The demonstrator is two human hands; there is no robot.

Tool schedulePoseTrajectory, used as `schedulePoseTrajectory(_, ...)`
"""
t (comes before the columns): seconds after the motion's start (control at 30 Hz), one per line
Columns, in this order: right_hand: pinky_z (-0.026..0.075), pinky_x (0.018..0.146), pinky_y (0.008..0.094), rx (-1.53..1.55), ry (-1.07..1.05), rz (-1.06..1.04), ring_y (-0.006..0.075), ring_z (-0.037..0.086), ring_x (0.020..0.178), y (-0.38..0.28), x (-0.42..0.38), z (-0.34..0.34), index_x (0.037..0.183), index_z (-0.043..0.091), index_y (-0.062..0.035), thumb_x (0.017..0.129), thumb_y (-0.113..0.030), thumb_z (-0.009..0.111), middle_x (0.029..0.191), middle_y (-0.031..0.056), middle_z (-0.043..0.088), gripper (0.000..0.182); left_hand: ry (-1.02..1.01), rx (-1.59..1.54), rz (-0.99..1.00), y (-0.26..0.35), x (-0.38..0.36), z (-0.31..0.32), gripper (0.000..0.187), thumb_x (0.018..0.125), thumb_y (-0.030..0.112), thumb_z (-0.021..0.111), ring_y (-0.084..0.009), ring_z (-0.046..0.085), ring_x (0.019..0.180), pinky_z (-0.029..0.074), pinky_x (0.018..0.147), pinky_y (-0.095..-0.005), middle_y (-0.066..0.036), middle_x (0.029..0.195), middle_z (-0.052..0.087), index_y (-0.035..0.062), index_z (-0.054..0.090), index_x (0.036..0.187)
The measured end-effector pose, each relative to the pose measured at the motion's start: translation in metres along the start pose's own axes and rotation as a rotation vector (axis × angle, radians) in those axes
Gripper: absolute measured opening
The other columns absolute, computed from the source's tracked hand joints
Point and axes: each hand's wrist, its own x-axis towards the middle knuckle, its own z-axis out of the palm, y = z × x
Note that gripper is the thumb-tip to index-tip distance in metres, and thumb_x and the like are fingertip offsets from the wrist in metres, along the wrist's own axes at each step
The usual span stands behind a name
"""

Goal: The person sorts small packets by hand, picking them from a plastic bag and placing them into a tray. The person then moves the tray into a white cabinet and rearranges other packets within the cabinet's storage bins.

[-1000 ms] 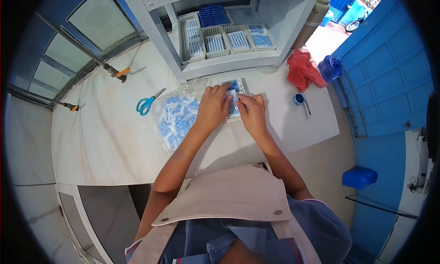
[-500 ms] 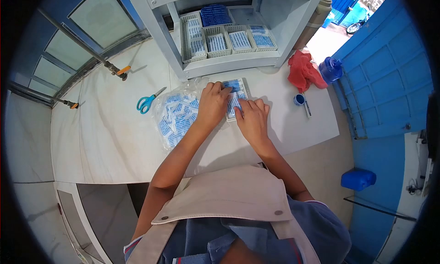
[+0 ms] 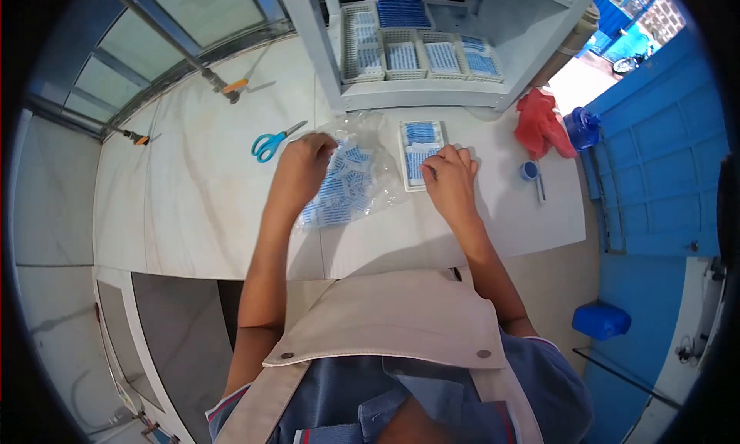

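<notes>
A clear plastic bag [image 3: 383, 183] full of small white sachets with blue print [image 3: 344, 183] lies on the counter. My left hand [image 3: 303, 170] is over the bag's left side, its fingers drawn together; what they pinch, if anything, is hidden. To the right of the bag, a shallow white tray [image 3: 415, 188] holds similar sachets [image 3: 421, 153] laid in rows. At the tray's right edge rests my right hand [image 3: 453, 183], fingers loosely bent and a little apart, with the thumb over the sachets. I see nothing held in it.
Blue-handled scissors [image 3: 268, 146] lie left of the bag. A grey shelf unit [image 3: 420, 97] at the back holds white baskets [image 3: 402, 72] of sachets. On the right are a red cloth [image 3: 542, 124], a small blue-topped container [image 3: 529, 170], a pen [image 3: 541, 188] and a blue jug [image 3: 582, 128].
My left hand has left the tray and moved left to the bag. My right hand stays by the tray, its fingers more bent. The whole view has shifted a little.
</notes>
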Motion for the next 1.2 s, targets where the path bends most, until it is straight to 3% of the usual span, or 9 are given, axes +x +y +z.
schedulePoseTrajectory(0.07,0.032,0.081,0.04,0.011,-0.029,-0.027,0.0241,0.047,0.091,-0.002,0.002,-0.001,0.077,0.068,-0.006,0.076,-0.011,0.065,0.088,0.0039,0.057,0.006,-0.166,0.021,-0.2,-0.029,-0.003,0.007,0.024,0.076,0.007,0.064,-0.0343,0.061,0.091,0.048,0.075,-0.0378,-0.022,0.096,0.06,-0.0009,0.063,0.098)
schedulePoseTrajectory(0.17,0.033,0.081,0.0393,0.001,-0.004,-0.056,0.0243,0.047,0.091,-0.003,0.005,-0.001,0.079,0.068,-0.0068,0.077,-0.01,0.063,0.087,0.0041,0.057,0.006,-0.145,0.282,0.133,-0.043,-0.021,0.045,0.054,0.066,0.017,0.076,-0.0338,0.054,0.104,0.046,0.084,-0.0407,-0.016,0.112,0.054,0.0044,0.056,0.114)
schedulePoseTrajectory(0.4,0.034,0.081,0.0377,0.107,-0.088,-0.041,0.0241,0.049,0.088,0.0,0.008,-0.009,0.083,0.066,-0.0071,0.078,-0.01,0.062,0.085,0.0041,0.06,0.007,-0.072,0.56,0.199,-0.05,-0.026,0.029,0.054,0.065,0.013,0.076,-0.032,0.054,0.1,0.042,0.088,-0.0395,-0.015,0.111,0.054,0.0071,0.053,0.113)
schedulePoseTrajectory(0.57,0.034,0.081,0.0373,0.167,-0.107,-0.055,0.0242,0.05,0.086,-0.002,0.01,-0.003,0.083,0.066,-0.0076,0.078,-0.009,0.061,0.085,0.0034,0.061,0.007,-0.293,0.387,0.113,-0.061,-0.021,0.028,0.032,0.067,0.01,0.074,-0.0317,0.058,0.087,0.046,0.08,-0.0391,-0.013,0.087,0.062,0.0043,0.059,0.095)
schedulePoseTrajectory(0.67,0.035,0.081,0.0377,0.182,-0.075,-0.064,0.0241,0.05,0.086,-0.005,0.016,-0.005,0.083,0.066,-0.0077,0.078,-0.009,0.061,0.085,0.0038,0.061,0.007,-0.2,0.295,0.17,-0.058,-0.022,0.026,0.023,0.071,0.009,0.071,-0.0331,0.059,0.088,0.047,0.079,-0.0391,-0.014,0.089,0.064,0.0009,0.06,0.088)
schedulePoseTrajectory(0.77,0.037,0.082,0.0383,0.199,-0.072,-0.093,0.0252,0.052,0.087,-0.007,0.027,-0.009,0.084,0.066,-0.006,0.078,-0.008,0.061,0.087,0.0048,0.061,0.008,-0.164,-0.02,-0.081,-0.052,-0.018,0.015,0.023,0.075,0.009,0.069,-0.0337,0.061,0.086,0.047,0.075,-0.0395,-0.016,0.087,0.065,-0.0004,0.06,0.093)
schedulePoseTrajectory(0.9,0.044,0.084,0.036,0.461,-0.207,-0.17,0.0288,0.055,0.1,-0.019,0.041,0.003,0.097,0.064,-0.0024,0.082,-0.012,0.061,0.1,0.0097,0.063,0.018,-0.091,-0.067,-0.056,-0.061,-0.015,0.015,0.027,0.076,0.01,0.069,-0.0351,0.062,0.081,0.048,0.072,-0.0383,-0.018,0.088,0.066,0.0003,0.061,0.1)
schedulePoseTrajectory(1.07,0.047,0.082,0.0342,0.608,-0.241,-0.288,0.0259,0.057,0.103,-0.054,0.052,0.038,0.116,0.059,-0.0044,0.086,-0.014,0.061,0.111,0.0123,0.062,0.032,-0.21,-0.299,-0.18,-0.054,-0.021,0.012,0.034,0.08,0.007,0.068,-0.0164,0.064,0.076,0.049,0.067,-0.0294,-0.01,0.082,0.066,-0.0041,0.056,0.11)
schedulePoseTrajectory(1.2,0.049,0.074,0.0286,0.812,-0.494,-0.084,0.016,0.061,0.086,-0.07,0.07,0.045,0.119,0.057,-0.0033,0.087,-0.009,0.06,0.099,0.0111,0.065,0.033,-0.199,-0.589,-0.268,-0.05,-0.031,0.008,0.034,0.084,0.008,0.066,-0.0083,0.06,0.073,0.049,0.064,-0.0244,-0.006,0.081,0.064,-0.0053,0.053,0.113)
